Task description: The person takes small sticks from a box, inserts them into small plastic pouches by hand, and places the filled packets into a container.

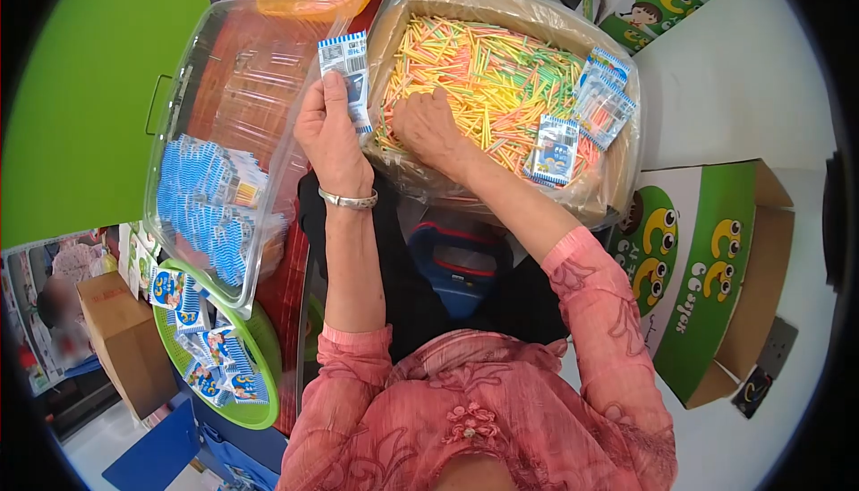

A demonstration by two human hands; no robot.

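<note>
My left hand point(334, 124) pinches a small blue-and-white packet point(356, 84) with striped ends, held upright at the left edge of a plastic-lined carton point(501, 0). Many thin candy-coloured sticks point(488, 70) in yellow, pink, orange and green fill the carton. My right hand point(431, 128) is down on the sticks at the carton's near left, its fingers curled; what is in them is hidden. Several filled packets point(602, 108) lie on the sticks at the carton's right side, with another packet point(553, 149) nearer to me.
A clear plastic bin point(259, 79) on the left holds a heap of blue-striped packets point(210, 196). Below it, a green basket point(268, 348) holds more packets. A yellow basket point(309, 12) with sticks stands at the top. Green printed cartons point(698, 267) stand on the right.
</note>
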